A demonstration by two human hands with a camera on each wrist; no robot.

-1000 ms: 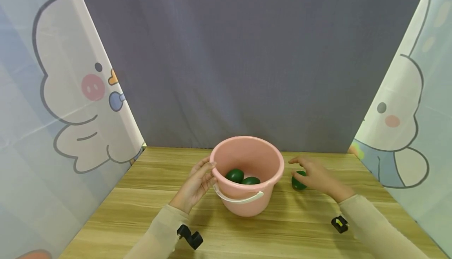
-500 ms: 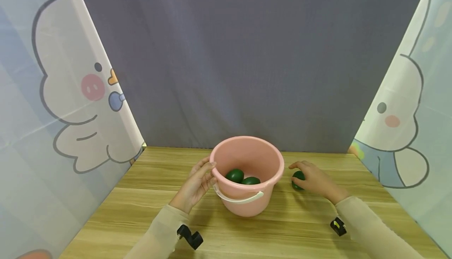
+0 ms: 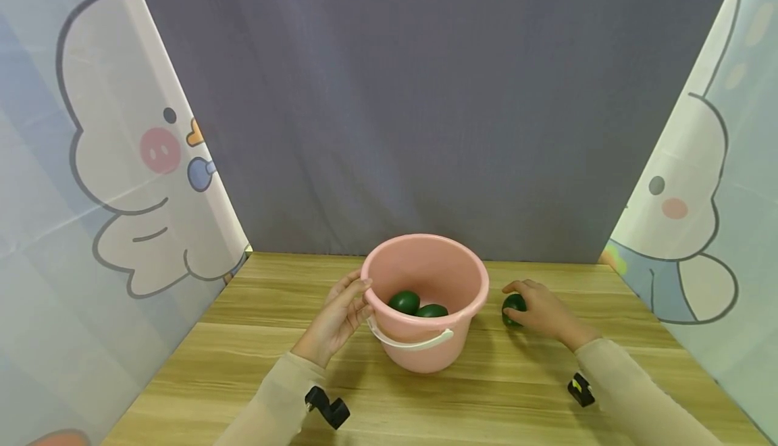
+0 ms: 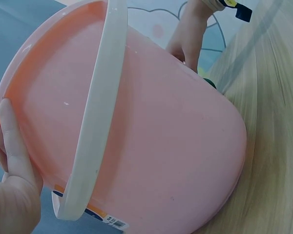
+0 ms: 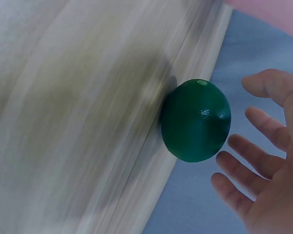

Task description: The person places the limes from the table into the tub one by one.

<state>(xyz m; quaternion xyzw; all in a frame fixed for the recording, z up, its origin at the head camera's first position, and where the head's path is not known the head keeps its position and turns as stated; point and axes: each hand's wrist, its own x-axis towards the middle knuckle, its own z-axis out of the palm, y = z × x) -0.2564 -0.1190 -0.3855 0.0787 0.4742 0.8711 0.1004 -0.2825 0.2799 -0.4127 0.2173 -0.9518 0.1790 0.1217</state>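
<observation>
A pink bucket (image 3: 425, 344) stands upright on the wooden table, and its white handle (image 4: 95, 117) hangs down the near side. Thumb and fingers of my left hand (image 3: 338, 317) hold its rim at the left; part of that hand is hidden. Two dark green oval fruits (image 3: 404, 303) lie inside. To the bucket's right, a matching glossy green fruit (image 5: 196, 120) with a pale stem spot rests on the table; its exact kind is unclear. My right hand (image 3: 545, 311) spreads its thumb and fingers around this fruit, and a gap shows in the right wrist view.
The wooden table (image 3: 255, 338) ends at a grey cloth (image 3: 401, 108) behind the bucket. Printed cartoon curtains (image 3: 121, 162) stand at both sides. Each sleeve carries a black wrist mount (image 3: 327, 407).
My right hand has lowered slightly and drawn in around the green fruit on the table. The left hand and the bucket have stayed put.
</observation>
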